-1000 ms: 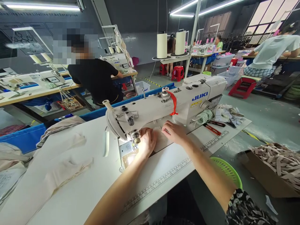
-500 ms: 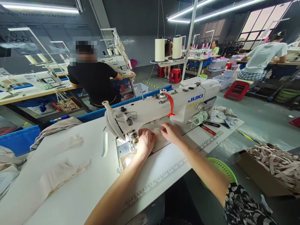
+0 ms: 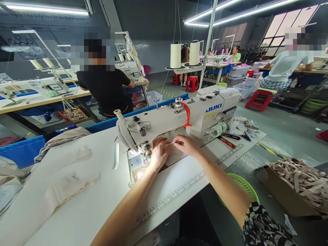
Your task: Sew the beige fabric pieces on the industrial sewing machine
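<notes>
Just right of the needle area, my left hand [image 3: 160, 153] is closed, its fingers bent together over the bed of the white sewing machine [image 3: 166, 119]. Close beside it my right hand [image 3: 187, 145] is pinched, thumb against fingers. Between the fingertips runs a small pale piece of fabric [image 3: 171, 143], mostly hidden by both hands. The lit needle plate [image 3: 135, 162] lies to the left of my left hand. Pale beige fabric pieces [image 3: 69, 193] lie on the left of the white tabletop [image 3: 107, 212].
Green cord [image 3: 218, 129], red-handled snips [image 3: 227, 141] and scraps [image 3: 242, 125] lie at the table's right. Below stand a green basket [image 3: 242, 184] and a box of fabric strips [image 3: 289, 198]. A person in black [image 3: 102, 87] sits beyond the machine.
My right hand has moved slightly left, its fingers now pinched closer to my left hand. The fabric between them is raised and drawn narrow. The view has shifted a little.
</notes>
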Demonstrator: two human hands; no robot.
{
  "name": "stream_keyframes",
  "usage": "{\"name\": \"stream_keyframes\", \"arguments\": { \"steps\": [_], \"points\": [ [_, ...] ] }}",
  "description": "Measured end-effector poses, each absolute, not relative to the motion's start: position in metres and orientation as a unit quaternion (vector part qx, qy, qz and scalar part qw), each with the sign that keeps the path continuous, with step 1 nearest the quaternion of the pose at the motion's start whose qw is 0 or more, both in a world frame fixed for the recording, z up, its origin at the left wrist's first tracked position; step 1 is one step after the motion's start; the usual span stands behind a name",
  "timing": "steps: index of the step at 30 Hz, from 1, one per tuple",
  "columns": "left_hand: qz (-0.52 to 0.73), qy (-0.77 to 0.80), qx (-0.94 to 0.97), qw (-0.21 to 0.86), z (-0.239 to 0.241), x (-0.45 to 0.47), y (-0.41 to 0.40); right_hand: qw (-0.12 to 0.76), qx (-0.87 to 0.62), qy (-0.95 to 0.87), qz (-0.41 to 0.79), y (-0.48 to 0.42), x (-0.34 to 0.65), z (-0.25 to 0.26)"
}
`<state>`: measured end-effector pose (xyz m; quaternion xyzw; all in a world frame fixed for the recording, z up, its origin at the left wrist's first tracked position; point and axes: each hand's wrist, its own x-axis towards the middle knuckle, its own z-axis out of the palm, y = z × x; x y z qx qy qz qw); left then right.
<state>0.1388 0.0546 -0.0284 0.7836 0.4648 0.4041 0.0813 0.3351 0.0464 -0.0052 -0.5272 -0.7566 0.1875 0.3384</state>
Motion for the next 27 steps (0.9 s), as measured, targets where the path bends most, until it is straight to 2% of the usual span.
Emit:
{"name": "stream_keyframes", "arguments": {
  "steps": [9, 11, 15, 18, 22, 27],
  "points": [
    [0.514, 0.342, 0.784, 0.071, -0.013, 0.144, 0.029, 0.284, -0.547, -0.769, 0.171, 0.045, 0.337, -0.005],
    [0.491, 0.357, 0.787, 0.107, -0.009, 0.137, 0.007, 0.276, -0.542, -0.776, 0.167, 0.044, 0.338, -0.004],
    [0.391, 0.462, 0.757, 0.245, -0.001, 0.090, -0.037, 0.261, -0.527, -0.795, 0.149, 0.042, 0.339, -0.004],
    [0.333, 0.535, 0.722, 0.285, 0.003, 0.036, -0.046, 0.275, -0.543, -0.791, 0.069, 0.044, 0.341, -0.006],
    [0.249, 0.657, 0.677, 0.220, 0.008, -0.012, -0.030, 0.241, -0.588, -0.770, -0.057, 0.042, 0.338, -0.009],
    [0.128, 0.745, 0.650, 0.078, 0.015, -0.011, -0.025, 0.222, -0.546, -0.802, -0.103, 0.034, 0.336, -0.017]
  ]
}}
